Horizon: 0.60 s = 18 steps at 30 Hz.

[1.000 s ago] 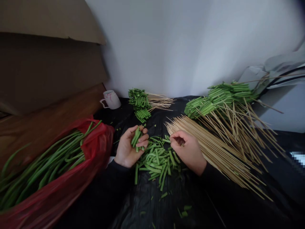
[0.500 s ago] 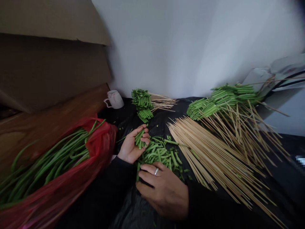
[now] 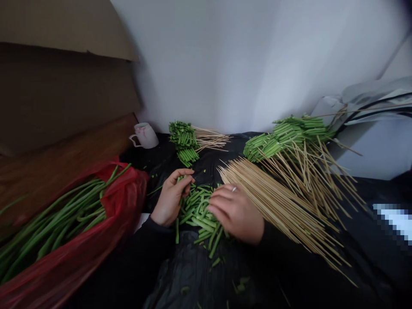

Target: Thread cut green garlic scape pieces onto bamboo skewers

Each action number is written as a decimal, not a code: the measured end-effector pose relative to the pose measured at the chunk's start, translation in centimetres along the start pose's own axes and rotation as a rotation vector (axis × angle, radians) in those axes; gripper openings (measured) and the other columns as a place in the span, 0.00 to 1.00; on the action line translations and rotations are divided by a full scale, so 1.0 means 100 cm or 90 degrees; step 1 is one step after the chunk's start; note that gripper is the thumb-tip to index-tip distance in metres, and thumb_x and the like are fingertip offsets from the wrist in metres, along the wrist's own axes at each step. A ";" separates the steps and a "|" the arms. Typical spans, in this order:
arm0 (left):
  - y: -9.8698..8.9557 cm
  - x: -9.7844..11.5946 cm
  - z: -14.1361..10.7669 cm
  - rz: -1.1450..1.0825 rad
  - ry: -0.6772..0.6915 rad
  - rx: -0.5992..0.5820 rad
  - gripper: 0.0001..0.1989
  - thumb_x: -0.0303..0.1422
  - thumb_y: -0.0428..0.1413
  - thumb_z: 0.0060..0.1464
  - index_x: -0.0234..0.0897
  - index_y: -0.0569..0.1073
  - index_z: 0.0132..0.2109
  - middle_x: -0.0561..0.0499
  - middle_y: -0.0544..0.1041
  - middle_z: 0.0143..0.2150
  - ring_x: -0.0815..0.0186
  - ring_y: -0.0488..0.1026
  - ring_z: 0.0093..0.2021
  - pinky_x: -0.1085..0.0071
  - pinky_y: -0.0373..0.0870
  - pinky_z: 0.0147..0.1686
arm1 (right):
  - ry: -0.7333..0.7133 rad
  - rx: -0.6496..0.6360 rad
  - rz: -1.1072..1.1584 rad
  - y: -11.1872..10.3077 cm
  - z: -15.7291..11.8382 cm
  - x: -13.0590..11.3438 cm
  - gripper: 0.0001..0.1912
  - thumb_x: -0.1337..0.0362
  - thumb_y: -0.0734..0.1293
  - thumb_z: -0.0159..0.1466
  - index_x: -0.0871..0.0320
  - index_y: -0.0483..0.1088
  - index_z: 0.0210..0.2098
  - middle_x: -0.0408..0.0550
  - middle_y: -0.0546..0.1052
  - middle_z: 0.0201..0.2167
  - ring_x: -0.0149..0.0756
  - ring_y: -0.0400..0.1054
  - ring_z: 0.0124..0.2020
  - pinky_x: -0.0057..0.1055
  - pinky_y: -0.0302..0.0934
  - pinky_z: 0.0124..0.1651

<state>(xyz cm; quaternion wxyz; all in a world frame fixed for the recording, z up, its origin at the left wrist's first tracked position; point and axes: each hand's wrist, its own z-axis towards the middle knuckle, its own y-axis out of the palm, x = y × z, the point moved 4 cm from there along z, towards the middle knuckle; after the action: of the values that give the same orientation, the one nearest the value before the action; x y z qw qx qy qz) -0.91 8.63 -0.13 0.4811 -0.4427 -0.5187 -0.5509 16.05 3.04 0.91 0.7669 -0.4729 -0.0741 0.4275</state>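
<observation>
Cut green bean pieces [image 3: 201, 214] lie in a loose pile on the black plastic sheet [image 3: 180, 270]. My left hand [image 3: 172, 195] is closed at the pile's left edge, with green bean pieces partly showing behind its fingers and thumb. Over the right part of the pile is my right hand [image 3: 236, 212], a ring on one finger, its fingers bent and close together; whatever they may hold is hidden. Bare wooden skewers [image 3: 277, 197] lie side by side to the right of my right hand.
Skewered beans [image 3: 183, 137] are stacked at the back, and a larger stack [image 3: 289, 133] stands back right. A white mug [image 3: 146, 135] is near the wall. The red bag [image 3: 128, 193] at left holds long beans [image 3: 64, 214]. Cardboard [image 3: 64, 90] rises behind it.
My right hand has moved up and right, uncovering the pile's near part. My left hand has turned, so its palm and the held beans show less. The whole view has shifted slightly.
</observation>
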 end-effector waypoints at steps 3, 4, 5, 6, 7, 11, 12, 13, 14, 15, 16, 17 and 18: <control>0.004 0.001 -0.004 0.167 0.075 -0.034 0.09 0.33 0.59 0.52 0.37 0.75 0.42 0.55 0.73 0.30 0.74 0.63 0.24 0.78 0.57 0.23 | 0.200 -0.018 -0.066 -0.013 -0.002 0.047 0.09 0.64 0.61 0.66 0.58 0.73 0.33 0.47 0.76 0.34 0.36 0.66 0.39 0.33 0.55 0.45; 0.006 0.001 -0.005 0.223 0.103 -0.050 0.09 0.33 0.59 0.52 0.37 0.75 0.41 0.54 0.74 0.31 0.72 0.66 0.26 0.76 0.61 0.27 | 0.252 -0.057 -0.086 -0.014 -0.004 0.061 0.09 0.65 0.61 0.65 0.58 0.73 0.32 0.47 0.76 0.33 0.35 0.66 0.37 0.32 0.55 0.42; 0.009 0.001 -0.006 0.274 0.132 -0.070 0.09 0.33 0.59 0.53 0.37 0.76 0.41 0.53 0.75 0.33 0.70 0.69 0.30 0.75 0.64 0.31 | 0.267 -0.077 -0.094 -0.015 -0.006 0.071 0.10 0.65 0.62 0.65 0.58 0.73 0.30 0.47 0.76 0.30 0.35 0.66 0.34 0.31 0.55 0.40; 0.011 0.000 -0.007 0.320 0.159 -0.091 0.09 0.33 0.59 0.53 0.37 0.76 0.41 0.51 0.76 0.35 0.67 0.71 0.34 0.73 0.66 0.37 | 0.274 -0.091 -0.097 -0.015 -0.008 0.078 0.10 0.65 0.62 0.64 0.58 0.72 0.29 0.47 0.76 0.29 0.35 0.66 0.32 0.31 0.54 0.38; 0.014 -0.001 -0.008 0.359 0.183 -0.112 0.09 0.34 0.58 0.54 0.37 0.77 0.42 0.50 0.77 0.37 0.65 0.72 0.38 0.71 0.66 0.41 | 0.279 -0.104 -0.101 -0.014 -0.010 0.082 0.10 0.65 0.62 0.64 0.58 0.72 0.28 0.47 0.76 0.29 0.34 0.66 0.32 0.31 0.54 0.37; 0.020 -0.003 -0.012 0.452 0.232 -0.162 0.11 0.37 0.55 0.57 0.38 0.77 0.44 0.48 0.79 0.42 0.61 0.74 0.44 0.67 0.66 0.47 | 0.275 -0.149 -0.106 -0.009 -0.015 0.082 0.11 0.64 0.62 0.63 0.58 0.73 0.27 0.48 0.77 0.28 0.33 0.66 0.29 0.30 0.51 0.33; 0.020 -0.003 -0.013 0.463 0.233 -0.165 0.12 0.38 0.53 0.59 0.38 0.77 0.44 0.47 0.79 0.42 0.61 0.74 0.44 0.67 0.66 0.47 | 0.272 -0.161 -0.103 -0.008 -0.015 0.080 0.12 0.63 0.62 0.63 0.58 0.73 0.26 0.47 0.77 0.26 0.32 0.65 0.27 0.29 0.51 0.32; 0.021 -0.002 -0.014 0.469 0.233 -0.163 0.13 0.39 0.52 0.60 0.39 0.78 0.43 0.47 0.79 0.42 0.61 0.75 0.44 0.67 0.66 0.46 | 0.268 -0.172 -0.096 -0.008 -0.014 0.079 0.13 0.62 0.62 0.63 0.58 0.72 0.24 0.45 0.76 0.24 0.31 0.64 0.26 0.28 0.50 0.31; 0.021 0.000 -0.015 0.471 0.235 -0.157 0.14 0.39 0.50 0.61 0.38 0.78 0.43 0.48 0.80 0.42 0.61 0.75 0.44 0.67 0.66 0.46 | 0.264 -0.183 -0.089 -0.009 -0.014 0.078 0.15 0.61 0.62 0.63 0.58 0.72 0.23 0.44 0.74 0.22 0.30 0.63 0.24 0.27 0.49 0.29; 0.020 0.001 -0.015 0.472 0.237 -0.147 0.15 0.39 0.49 0.62 0.38 0.78 0.42 0.48 0.80 0.41 0.61 0.75 0.43 0.68 0.66 0.45 | 0.265 -0.186 -0.084 -0.012 -0.013 0.079 0.16 0.60 0.62 0.63 0.57 0.71 0.21 0.42 0.73 0.20 0.29 0.62 0.23 0.26 0.49 0.28; 0.019 0.002 -0.016 0.471 0.241 -0.133 0.16 0.39 0.48 0.62 0.38 0.79 0.41 0.48 0.80 0.40 0.61 0.75 0.43 0.68 0.66 0.44 | 0.270 -0.185 -0.083 -0.016 -0.013 0.081 0.18 0.58 0.61 0.64 0.57 0.70 0.20 0.41 0.72 0.18 0.28 0.61 0.22 0.26 0.49 0.27; 0.018 0.004 -0.016 0.469 0.245 -0.115 0.16 0.39 0.48 0.62 0.38 0.79 0.40 0.48 0.80 0.40 0.62 0.75 0.42 0.69 0.67 0.44 | 0.284 -0.173 -0.090 -0.021 -0.012 0.085 0.19 0.57 0.60 0.64 0.57 0.71 0.20 0.40 0.71 0.18 0.28 0.61 0.22 0.25 0.50 0.27; 0.017 0.004 -0.016 0.465 0.247 -0.098 0.17 0.40 0.48 0.62 0.38 0.79 0.39 0.48 0.80 0.39 0.62 0.75 0.42 0.69 0.67 0.43 | 0.307 -0.150 -0.111 -0.028 -0.012 0.091 0.20 0.56 0.59 0.65 0.57 0.71 0.22 0.40 0.72 0.19 0.28 0.61 0.22 0.25 0.50 0.27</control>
<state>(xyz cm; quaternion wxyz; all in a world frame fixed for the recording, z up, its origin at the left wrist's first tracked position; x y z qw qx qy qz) 0.73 7.01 0.43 0.6993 -0.5200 -0.1845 -0.4545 24.03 8.31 -0.18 0.7361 -0.6384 0.0210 0.2239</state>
